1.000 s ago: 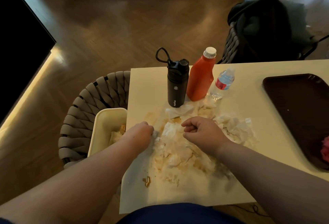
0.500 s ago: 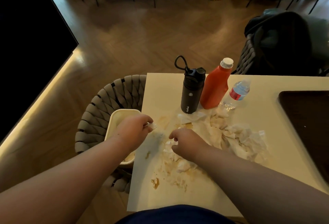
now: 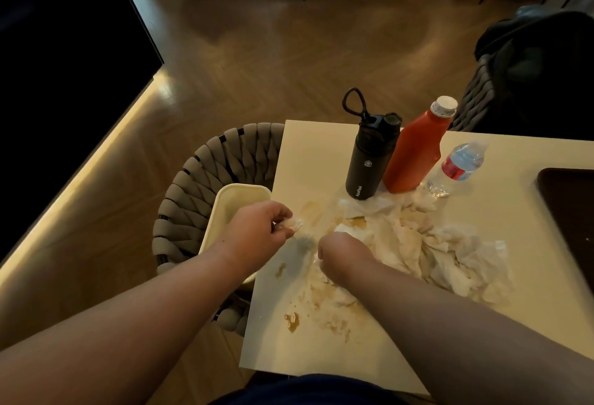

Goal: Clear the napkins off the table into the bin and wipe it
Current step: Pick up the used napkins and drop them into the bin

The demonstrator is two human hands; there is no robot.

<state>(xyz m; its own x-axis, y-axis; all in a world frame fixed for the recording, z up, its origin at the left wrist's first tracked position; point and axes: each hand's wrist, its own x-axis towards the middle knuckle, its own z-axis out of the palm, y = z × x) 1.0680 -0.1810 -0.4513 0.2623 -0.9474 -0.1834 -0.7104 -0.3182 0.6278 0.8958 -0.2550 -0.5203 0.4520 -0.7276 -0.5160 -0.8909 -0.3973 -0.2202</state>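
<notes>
One pale table [image 3: 321, 154] carries nearly everything here. A dark tray [image 3: 572, 211] lies at its right edge. A woven chair [image 3: 205, 186] is drawn up to its left edge, with a cream bin [image 3: 231, 199] on the seat, just beside the table. The napkins [image 3: 434, 250] sprawl in a crumpled, stained heap from the middle of the table toward the tray. At the heap's far side stand a black flask [image 3: 369, 160], a red sauce bottle [image 3: 414, 154] and a small water bottle [image 3: 456, 166], close together and hemming the paper in. Brown smears [image 3: 292, 321] mark the bare surface toward the front-left corner.

A second ago both hands were side by side on the heap. Now the left one has come away to the left edge, and a stained bare strip shows between the hands where paper lay.

The left hand [image 3: 257, 231] hangs above the bin's near rim, fingers curled, pinching a small scrap of napkin [image 3: 291, 224] between thumb and fingertips. The right hand [image 3: 340, 253] sits on the left end of the heap, knuckles up, fingers curled down into the paper.
</notes>
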